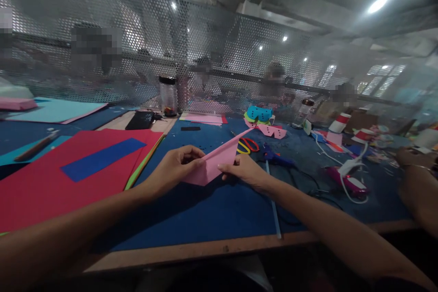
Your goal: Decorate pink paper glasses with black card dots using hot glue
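Observation:
A folded pink sheet point(208, 168) is held above the blue table mat point(191, 219), its pointed end tilted up to the right. My left hand point(183, 164) grips its left side, thumb on top. The lower right part of the sheet is pinched between the thumb and fingers of my right hand point(241, 169). Just behind the sheet lie scissors with red and yellow handles point(251, 144), partly covered by it. A blue glue gun point(277, 155) rests to the right of my right hand, near a thin pale stick point(273, 205).
Large red sheets point(92, 182) with a blue strip point(104, 159) lie at the left, near a black phone point(140, 120). A jar point(168, 96) stands by the mesh partition point(212, 54). A pink device with a white cable point(354, 182) and another person's arm point(420, 191) are at the right.

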The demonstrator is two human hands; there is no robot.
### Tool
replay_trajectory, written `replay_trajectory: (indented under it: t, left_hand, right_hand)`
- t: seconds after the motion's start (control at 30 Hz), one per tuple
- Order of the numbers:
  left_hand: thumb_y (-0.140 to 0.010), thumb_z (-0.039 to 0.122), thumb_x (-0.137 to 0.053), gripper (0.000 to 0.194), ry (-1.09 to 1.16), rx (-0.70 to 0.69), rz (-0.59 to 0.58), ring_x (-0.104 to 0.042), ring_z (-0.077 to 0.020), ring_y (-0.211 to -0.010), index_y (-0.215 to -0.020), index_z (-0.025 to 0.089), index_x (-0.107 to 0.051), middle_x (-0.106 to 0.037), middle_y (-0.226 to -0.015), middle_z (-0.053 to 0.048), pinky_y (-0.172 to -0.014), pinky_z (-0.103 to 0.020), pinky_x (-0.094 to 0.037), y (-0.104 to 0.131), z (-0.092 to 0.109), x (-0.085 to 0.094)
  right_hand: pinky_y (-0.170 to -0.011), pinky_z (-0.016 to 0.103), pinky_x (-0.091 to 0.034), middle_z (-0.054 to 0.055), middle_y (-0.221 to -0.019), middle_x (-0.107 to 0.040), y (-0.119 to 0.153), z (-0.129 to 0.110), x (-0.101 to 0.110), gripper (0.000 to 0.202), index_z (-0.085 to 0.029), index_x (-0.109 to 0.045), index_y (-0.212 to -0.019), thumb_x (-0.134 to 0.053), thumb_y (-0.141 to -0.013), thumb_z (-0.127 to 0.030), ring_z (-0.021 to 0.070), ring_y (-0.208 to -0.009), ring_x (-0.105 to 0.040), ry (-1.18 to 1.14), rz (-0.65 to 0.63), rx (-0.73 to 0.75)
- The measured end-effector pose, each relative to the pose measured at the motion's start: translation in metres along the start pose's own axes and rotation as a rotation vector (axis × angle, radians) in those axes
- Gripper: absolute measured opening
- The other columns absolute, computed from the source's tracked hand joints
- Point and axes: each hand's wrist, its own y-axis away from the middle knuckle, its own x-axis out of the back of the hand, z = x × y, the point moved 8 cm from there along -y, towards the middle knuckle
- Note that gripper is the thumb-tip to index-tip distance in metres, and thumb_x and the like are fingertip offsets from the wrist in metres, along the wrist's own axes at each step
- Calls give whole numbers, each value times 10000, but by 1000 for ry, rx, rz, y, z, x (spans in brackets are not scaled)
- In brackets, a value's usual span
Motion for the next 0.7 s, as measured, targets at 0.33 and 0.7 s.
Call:
replay_trajectory:
  t: [0.33, 0.7]
  left_hand:
    - [-819, 459, -667, 300, -35, -23, 51, -659, -195, -806, -910, 179, -615, -699, -849, -30, -684, -275, -470, -2, 1, 10]
    - [-837, 379, -641, 213, -63, -3, -185, -670, -194, -808, -929, 189, -611, -720, -868, -32, -680, -273, -461, -7, -22, -8]
  right_hand:
    - [-683, 302, -482, 27, -864, -693, 9, -24, 19, 340, -203, -577, -941, -668, -858, -520, 175, -740, -648, 273, 255, 212]
    - [-924, 375, -402, 80, -1033, -655, 30, -56, 0, 176, -204, -631, -1014, -570, -987, -366, 229, -1027, -565, 859, 210, 678]
